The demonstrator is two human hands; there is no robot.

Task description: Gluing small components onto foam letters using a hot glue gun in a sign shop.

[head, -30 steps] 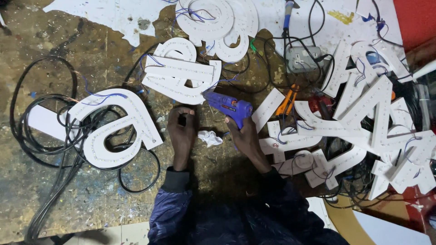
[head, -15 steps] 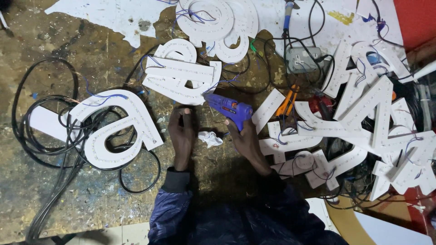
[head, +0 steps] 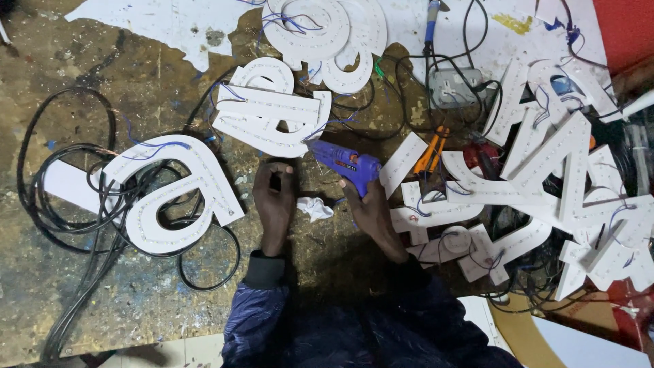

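One purple plastic glue gun (head: pixel 346 164) sits in the right hand (head: pixel 366 204), fingers wrapped tight around its handle, nozzle pointing up-left toward the lower edge of a white flat sign letter with a row of small LED dots (head: pixel 271 117). Gun is at table centre, just right of that letter, tip near it; contact can't be told. Left hand (head: pixel 274 197) lies flat-ish on the worn, paint-stained wooden tabletop (head: pixel 82 286), fingers together and curled over a small dark object (head: pixel 275 181), too small to identify. Crumpled white scrap (head: pixel 315 208) lies between the two hands, touching neither. Left: a second big white LED letter (head: pixel 174 194) lying over loops of black cable (head: pixel 61 204). Top: more white round letters (head: pixel 327 34) with blue wires. Right: a heap of white angular letters (head: pixel 545 177), orange-handled pliers (head: pixel 431 151) just beside the gun, grey socket box (head: pixel 453 87) above them. Blue jacket sleeves (head: pixel 259 320) at bottom.
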